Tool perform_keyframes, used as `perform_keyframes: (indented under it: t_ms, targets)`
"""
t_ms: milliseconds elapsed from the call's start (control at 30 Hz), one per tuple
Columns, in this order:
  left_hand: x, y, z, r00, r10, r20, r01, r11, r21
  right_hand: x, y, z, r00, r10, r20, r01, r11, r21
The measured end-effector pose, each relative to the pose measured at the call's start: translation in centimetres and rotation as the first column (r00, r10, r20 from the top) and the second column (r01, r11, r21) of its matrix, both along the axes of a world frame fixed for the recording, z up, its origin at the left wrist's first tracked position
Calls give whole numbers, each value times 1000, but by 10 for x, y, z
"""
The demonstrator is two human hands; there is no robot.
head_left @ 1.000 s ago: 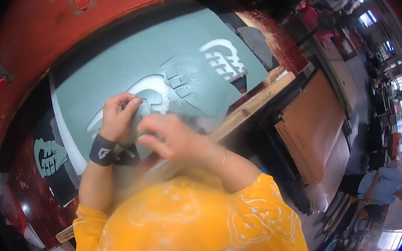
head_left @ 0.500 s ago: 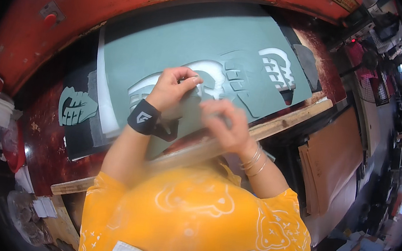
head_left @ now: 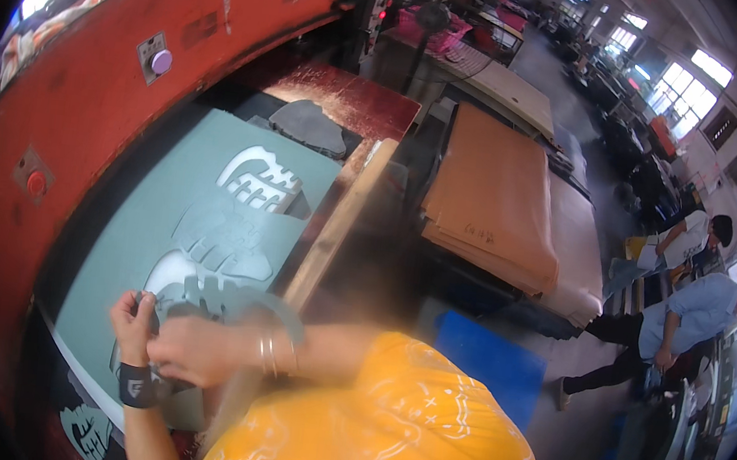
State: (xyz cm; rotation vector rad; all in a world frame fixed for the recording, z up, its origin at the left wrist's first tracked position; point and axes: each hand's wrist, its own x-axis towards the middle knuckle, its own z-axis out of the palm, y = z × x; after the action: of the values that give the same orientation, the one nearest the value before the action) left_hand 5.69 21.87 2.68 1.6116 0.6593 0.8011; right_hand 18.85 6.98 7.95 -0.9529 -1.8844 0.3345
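My left hand [head_left: 133, 326], with a black wristband, is closed in a pinch over the near part of a grey-green sheet [head_left: 134, 196]. A small dark bit shows at its fingertips, too small to name. My right hand [head_left: 194, 348], blurred, has its fingers curled close beside the left; what they hold is hidden. A smeared grey-green curved strip [head_left: 282, 309] shows by the right wrist; I cannot tell whether the hand holds it. Shaped openings in the sheet show white beneath, one [head_left: 259, 179] at the far end and another [head_left: 168, 274] near my hands. Cut outlines lie between them.
A red machine [head_left: 103, 103] with buttons stands along the left. A wooden strip [head_left: 338, 222] edges the bench. Dark grey offcuts [head_left: 309, 127] lie beyond the sheet, and a cut green piece [head_left: 85, 434] lies near left. Brown sheets [head_left: 493, 194] are stacked right; two people stand farther off.
The view has swung right, bringing in the brown stack and the people. My right hand has come in against the left, and a blurred curved strip now shows by its wrist.
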Motion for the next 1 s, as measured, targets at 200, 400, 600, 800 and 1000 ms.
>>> perform_keyframes:
  t_ms: [200,400,600,800,1000]
  targets:
    - [3,21,-25,932,361,-27,-362,924,-126,-28,-22,-6,970,196,142,-201,979,22]
    - [-1,-11,-6,964,244,101,-244,970,-15,16,-16,17,897,-136,-420,-58,907,-418]
    - [1,-40,3,950,290,114,-297,953,59,12,43,7,916,-145,374,315,838,-446]
    - [0,-39,-10,894,400,200,-433,886,164,-7,55,-19,852,-331,407,443,869,-221]
    - [9,-33,-19,917,397,-35,-350,843,408,5,43,-29,831,-330,447,466,853,-236]
